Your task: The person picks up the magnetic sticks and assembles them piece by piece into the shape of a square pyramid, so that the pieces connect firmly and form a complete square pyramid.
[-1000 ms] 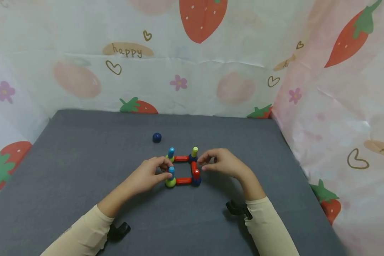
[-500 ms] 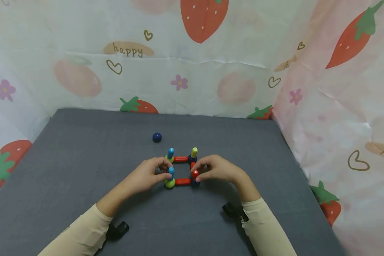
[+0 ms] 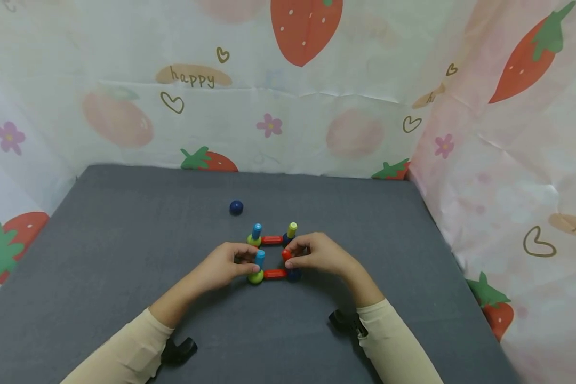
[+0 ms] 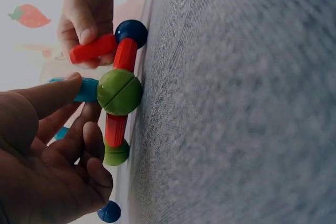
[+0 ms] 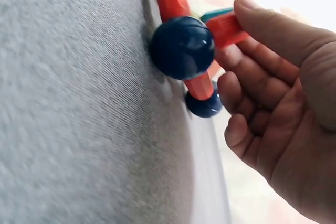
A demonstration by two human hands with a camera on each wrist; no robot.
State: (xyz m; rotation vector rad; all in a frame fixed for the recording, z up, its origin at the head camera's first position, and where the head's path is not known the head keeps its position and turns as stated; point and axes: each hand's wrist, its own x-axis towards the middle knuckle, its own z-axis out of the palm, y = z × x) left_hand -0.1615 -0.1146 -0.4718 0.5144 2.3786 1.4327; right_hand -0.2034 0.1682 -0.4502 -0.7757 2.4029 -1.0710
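A square frame of red rods and balls lies on the grey cloth, with an upright rod at each corner. My left hand (image 3: 228,264) pinches the blue upright rod (image 3: 260,258) on the near-left green ball (image 4: 119,92). Between thumb and fingers, my right hand (image 3: 319,255) holds the red upright rod (image 5: 227,29), whose foot meets the near-right dark blue ball (image 5: 182,48). That rod leans inward. Behind, another blue rod (image 3: 256,231) tops the far-left green ball (image 3: 254,240), and a yellow-green rod (image 3: 292,230) rises from the far-right ball, partly hidden by the right hand.
A loose dark blue ball (image 3: 236,207) sits beyond the frame, toward the back of the grey-covered table (image 3: 139,213). Strawberry-printed sheets (image 3: 297,96) hang behind and at both sides. Each wrist wears a black strap mount (image 3: 180,352).
My right hand has moved in from the right and taken hold of the red upright rod, which now tilts further left. The left hand stays at the near blue rod.
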